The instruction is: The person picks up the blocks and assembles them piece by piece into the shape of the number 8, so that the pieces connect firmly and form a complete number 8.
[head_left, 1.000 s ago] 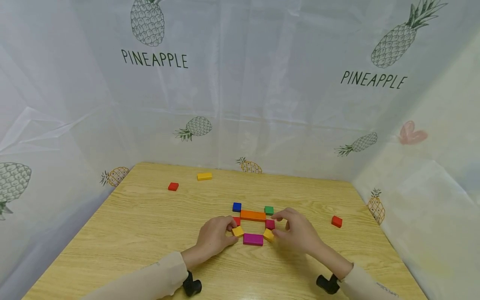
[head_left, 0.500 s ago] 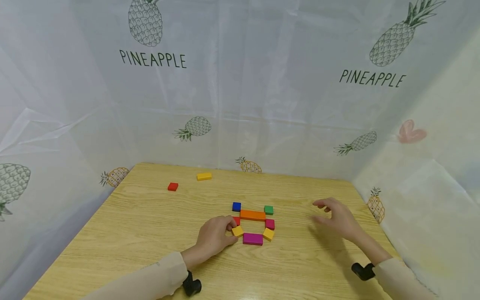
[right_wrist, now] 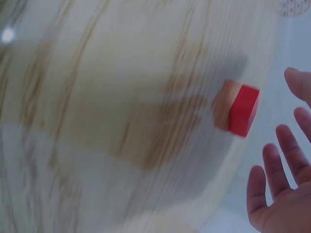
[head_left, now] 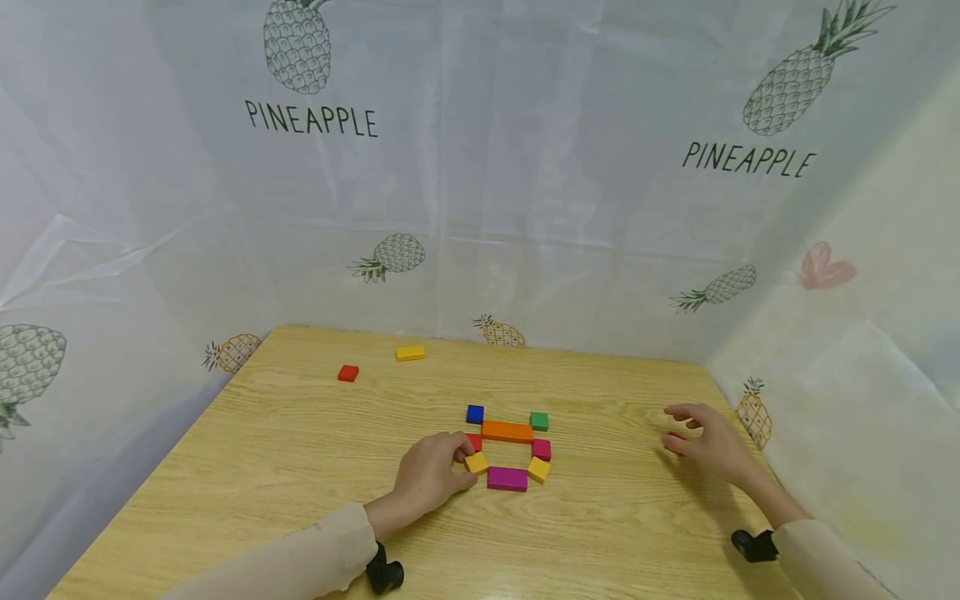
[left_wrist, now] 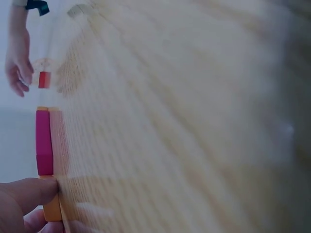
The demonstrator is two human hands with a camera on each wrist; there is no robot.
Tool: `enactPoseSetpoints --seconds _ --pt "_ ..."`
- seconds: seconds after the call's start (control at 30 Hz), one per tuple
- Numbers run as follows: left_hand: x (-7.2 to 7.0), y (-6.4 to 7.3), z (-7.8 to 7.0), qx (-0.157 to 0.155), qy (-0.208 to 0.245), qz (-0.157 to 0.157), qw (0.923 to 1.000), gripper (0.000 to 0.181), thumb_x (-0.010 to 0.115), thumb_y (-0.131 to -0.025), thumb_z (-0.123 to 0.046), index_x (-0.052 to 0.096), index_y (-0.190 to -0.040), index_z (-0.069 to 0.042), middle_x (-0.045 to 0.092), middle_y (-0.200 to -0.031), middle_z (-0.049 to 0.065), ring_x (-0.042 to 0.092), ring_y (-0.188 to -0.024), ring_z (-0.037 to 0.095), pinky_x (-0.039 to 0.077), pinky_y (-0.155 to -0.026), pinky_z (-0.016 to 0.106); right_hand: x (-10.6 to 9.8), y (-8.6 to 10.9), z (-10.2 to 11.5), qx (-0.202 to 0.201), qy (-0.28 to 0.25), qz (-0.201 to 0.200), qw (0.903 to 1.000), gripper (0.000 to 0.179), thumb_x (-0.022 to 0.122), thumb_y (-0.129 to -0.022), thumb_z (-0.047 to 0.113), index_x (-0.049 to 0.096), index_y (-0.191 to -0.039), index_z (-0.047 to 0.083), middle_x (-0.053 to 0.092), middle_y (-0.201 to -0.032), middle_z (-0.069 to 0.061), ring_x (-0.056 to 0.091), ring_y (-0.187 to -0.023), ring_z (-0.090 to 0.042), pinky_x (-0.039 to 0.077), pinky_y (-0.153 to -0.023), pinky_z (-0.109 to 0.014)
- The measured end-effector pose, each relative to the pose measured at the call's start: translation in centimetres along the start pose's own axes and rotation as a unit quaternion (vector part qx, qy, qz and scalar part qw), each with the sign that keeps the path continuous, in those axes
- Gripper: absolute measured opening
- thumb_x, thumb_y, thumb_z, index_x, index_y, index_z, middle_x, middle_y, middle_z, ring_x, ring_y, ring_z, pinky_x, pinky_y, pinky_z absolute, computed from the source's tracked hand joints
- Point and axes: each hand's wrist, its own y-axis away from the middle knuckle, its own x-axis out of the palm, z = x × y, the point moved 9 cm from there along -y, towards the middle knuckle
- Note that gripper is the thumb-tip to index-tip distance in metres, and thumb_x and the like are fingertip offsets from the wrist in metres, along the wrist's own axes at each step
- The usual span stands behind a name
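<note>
My left hand [head_left: 429, 473] pinches a small yellow block [head_left: 476, 463] at the lower left of a ring of blocks, its thumb and fingers on opposite sides. The ring also has a long orange block [head_left: 507, 431], a magenta block [head_left: 507, 479], a red block [head_left: 474, 442], a crimson block [head_left: 541, 450] and a second yellow block [head_left: 538, 470]. A blue block [head_left: 475, 414] and a green block [head_left: 539, 422] sit at its upper corners. Over at the right, my right hand [head_left: 711, 442] hovers with spread fingers at a loose red block [right_wrist: 244, 110], holding nothing.
Toward the back left of the wooden table [head_left: 337, 500] lie another red block [head_left: 348, 373] and a long yellow block [head_left: 410, 353]. A pineapple-print sheet [head_left: 525, 167] hangs behind the table and along both sides.
My right hand has left the lower-right yellow block and moved right to the loose red block, which it now partly covers in the head view. My left hand has stayed in place.
</note>
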Motion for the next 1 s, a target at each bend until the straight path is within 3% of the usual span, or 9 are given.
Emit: enactPoseSetpoints --seconds 0.17,0.57,0.83,1.0 --pt "0.0 0.0 -0.1 -0.006 0.005 0.002 1.0000 0.028 0.095 -0.080 -0.025 0.074 -0.099 -0.018 0.064 -0.084 -0.009 0.053 -0.074 0.007 0.043 -0.066 0.026 0.4 0.5 -1.7 0.017 -0.014 0.033 0.9992 0.054 0.082 -0.095 0.017 0.063 -0.140 -0.005 0.065 -0.125 -0.027 0.067 -0.104 -0.042 0.058 -0.079 -0.042" --pt "0.1 0.1 0.1 -0.013 0.006 0.004 0.9999 0.028 0.094 -0.080 -0.025 0.075 -0.099 -0.019 0.065 -0.085 -0.009 0.054 -0.075 0.007 0.044 -0.068 0.027 1.4 1.4 -3.7 0.051 -0.054 0.073 0.9945 0.052 0.083 -0.094 0.018 0.063 -0.135 -0.008 0.070 -0.123 -0.023 0.070 -0.103 -0.038 0.058 -0.077 -0.029" --pt "0.1 0.1 0.1 -0.011 0.004 0.003 0.9999 0.028 0.094 -0.080 -0.025 0.074 -0.099 -0.019 0.065 -0.085 -0.009 0.054 -0.075 0.007 0.045 -0.067 0.027 1.6 1.6 -4.2 0.076 -0.060 0.088 0.9914 0.047 0.081 -0.096 0.021 0.065 -0.133 -0.005 0.069 -0.126 -0.021 0.068 -0.108 -0.037 0.056 -0.080 -0.028" --pt "0.0 0.1 -0.1 -0.007 -0.001 0.003 1.0000 0.028 0.095 -0.080 -0.026 0.074 -0.099 -0.019 0.065 -0.085 -0.009 0.054 -0.075 0.007 0.044 -0.068 0.027 1.8 1.6 -4.5 0.085 -0.063 0.089 0.9904 0.042 0.080 -0.097 0.020 0.067 -0.129 -0.004 0.071 -0.118 -0.015 0.068 -0.100 -0.027 0.056 -0.075 -0.027"
